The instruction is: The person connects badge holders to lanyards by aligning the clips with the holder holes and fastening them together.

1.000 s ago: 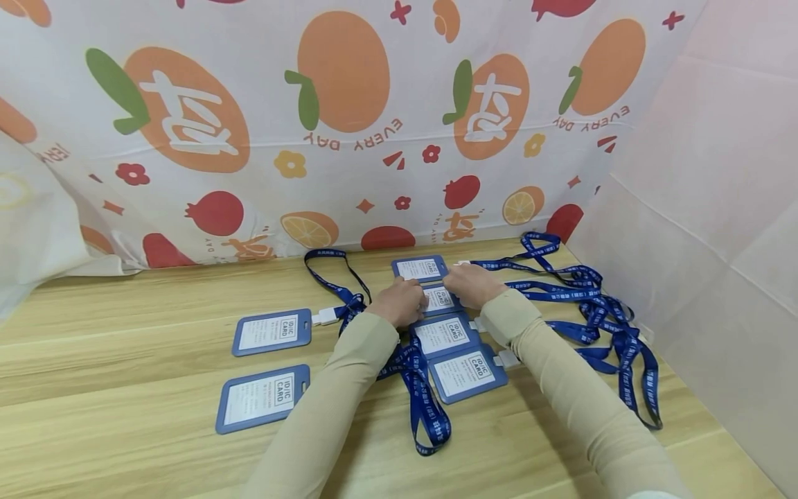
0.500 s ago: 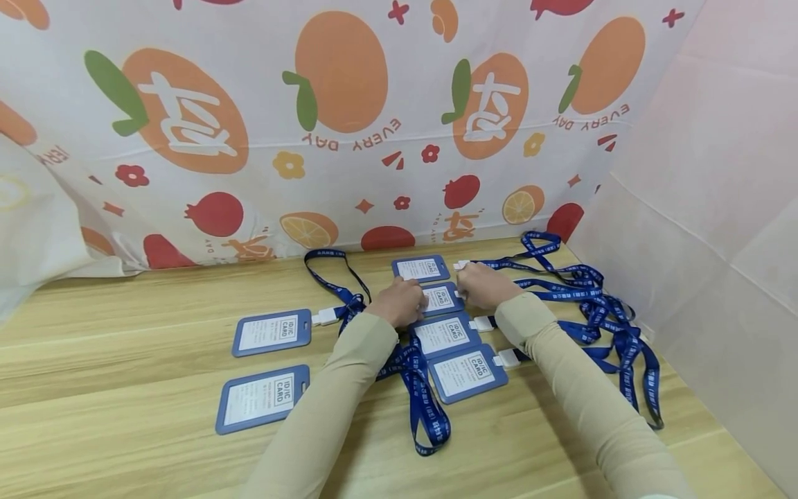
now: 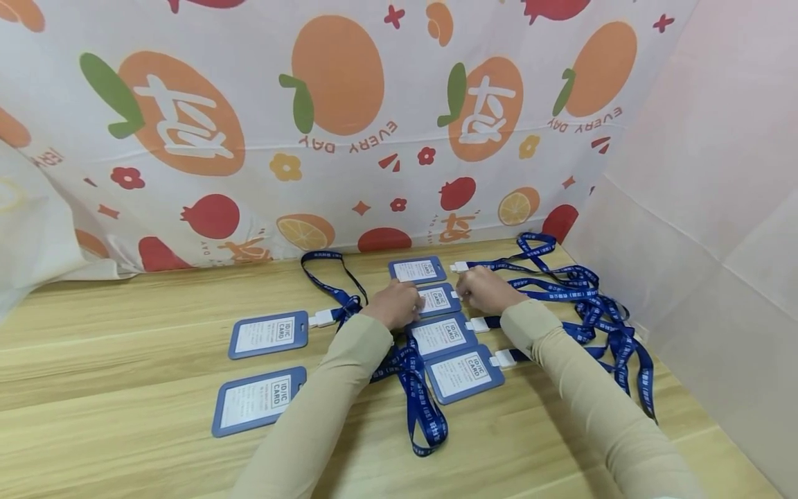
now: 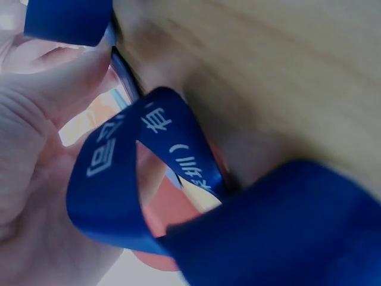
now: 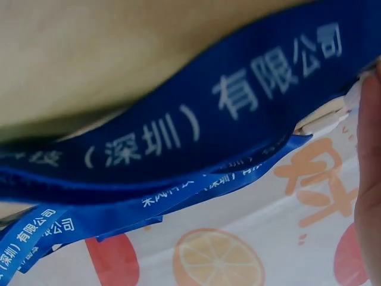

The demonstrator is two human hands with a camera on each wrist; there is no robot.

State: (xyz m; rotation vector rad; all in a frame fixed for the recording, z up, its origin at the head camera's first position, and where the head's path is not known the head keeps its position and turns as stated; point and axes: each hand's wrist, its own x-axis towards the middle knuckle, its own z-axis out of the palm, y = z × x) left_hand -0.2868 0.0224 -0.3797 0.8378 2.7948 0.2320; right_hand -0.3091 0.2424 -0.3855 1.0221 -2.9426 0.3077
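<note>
My left hand (image 3: 393,303) pinches the left edge of a blue badge holder (image 3: 436,299), second from the back in the right-hand column. At that holder's slotted right end, my right hand (image 3: 488,290) grips the lanyard end by its white clip (image 3: 455,295), its fingertips close to the slot. The right wrist view shows the blue printed lanyard (image 5: 256,89) running away from the fingers. In the left wrist view, another lanyard (image 4: 104,190) loops in front of the thumb and partly covers the held edge.
More badge holders lie in the same column: one behind (image 3: 416,270), two nearer (image 3: 442,335). Two others (image 3: 268,335) lie at left. Lanyards (image 3: 589,298) heap at right beside the pale side wall (image 3: 686,277); another lanyard (image 3: 424,416) lies between the arms.
My right hand has drawn a little rightward off the badge holder, and the white clip at its slot now shows. My left hand stays at the holder's left edge.
</note>
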